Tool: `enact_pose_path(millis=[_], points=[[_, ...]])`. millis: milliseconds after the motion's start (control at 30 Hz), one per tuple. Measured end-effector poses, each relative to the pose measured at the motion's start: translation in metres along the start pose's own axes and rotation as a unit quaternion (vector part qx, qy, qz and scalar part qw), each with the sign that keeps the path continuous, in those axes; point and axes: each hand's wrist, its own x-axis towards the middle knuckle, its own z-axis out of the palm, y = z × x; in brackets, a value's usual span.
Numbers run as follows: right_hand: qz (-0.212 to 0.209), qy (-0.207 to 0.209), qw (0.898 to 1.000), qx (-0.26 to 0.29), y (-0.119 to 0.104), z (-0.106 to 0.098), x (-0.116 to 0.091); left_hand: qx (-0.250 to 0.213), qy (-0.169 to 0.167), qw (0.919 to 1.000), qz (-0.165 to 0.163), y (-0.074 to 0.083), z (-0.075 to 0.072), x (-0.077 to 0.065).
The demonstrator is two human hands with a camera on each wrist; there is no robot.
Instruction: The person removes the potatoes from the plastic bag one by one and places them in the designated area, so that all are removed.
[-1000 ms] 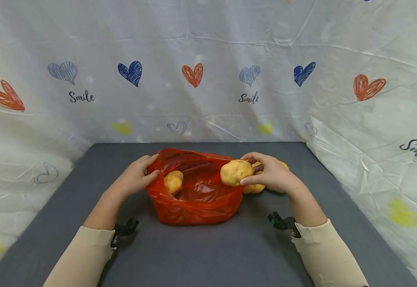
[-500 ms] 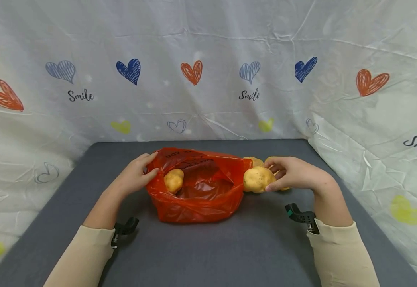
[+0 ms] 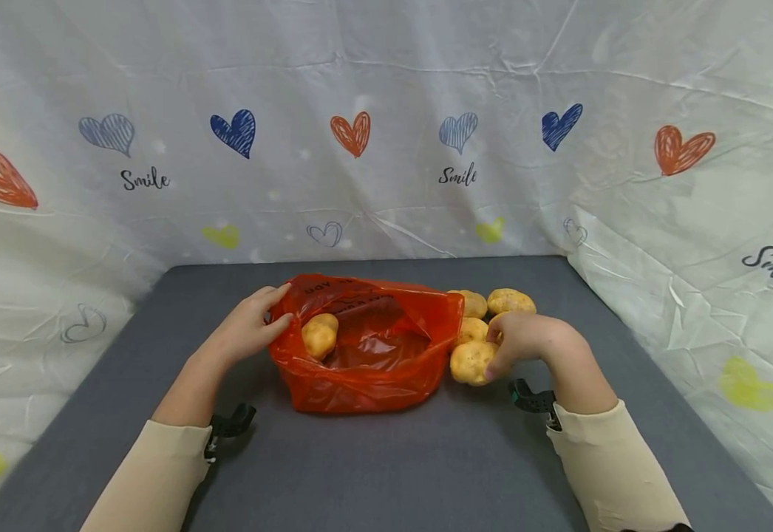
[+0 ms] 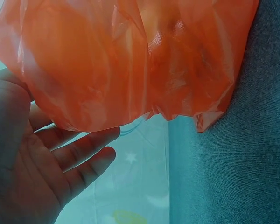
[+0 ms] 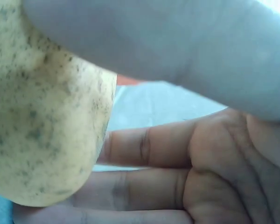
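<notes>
A red plastic bag stands with its mouth spread wide in the middle of the table. Its left rim is pinched between the thumb and fingers of my left hand; the left wrist view shows several fingers extended beside the thin plastic. Inside the bag, at the left, lies a yellow potato. My right hand grips another potato just outside the bag's right side. Seen from the right wrist, that speckled potato sits between thumb and fingers.
Several more potatoes are grouped right of the bag, among them one potato at the back and one potato behind the held one. The grey table ends at a white curtain printed with hearts.
My right hand has carried its potato from over the bag's right rim outward to the right, then down in front of the other potatoes. The left hand keeps its place on the rim.
</notes>
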Motion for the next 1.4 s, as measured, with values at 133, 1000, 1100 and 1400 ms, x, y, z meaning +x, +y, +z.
enact_pose_path(millis=[133,1000,1100,1400], points=[[0.012,0.001,1.000,-0.022,-0.003,0.008,0.010,-0.001,-0.003,1.0000,-0.001,0.001,0.000,0.000],[0.048,-0.020,0.997,-0.065,-0.001,0.013,0.026,0.000,-0.014,0.9999,0.009,0.000,0.002,0.000],[0.049,-0.011,0.998,-0.044,0.000,0.008,0.020,0.000,-0.012,0.9999,0.010,0.000,0.001,0.000],[-0.001,0.068,0.998,-0.014,0.001,-0.014,-0.009,-0.003,-0.012,0.9998,0.013,0.001,0.002,0.000]])
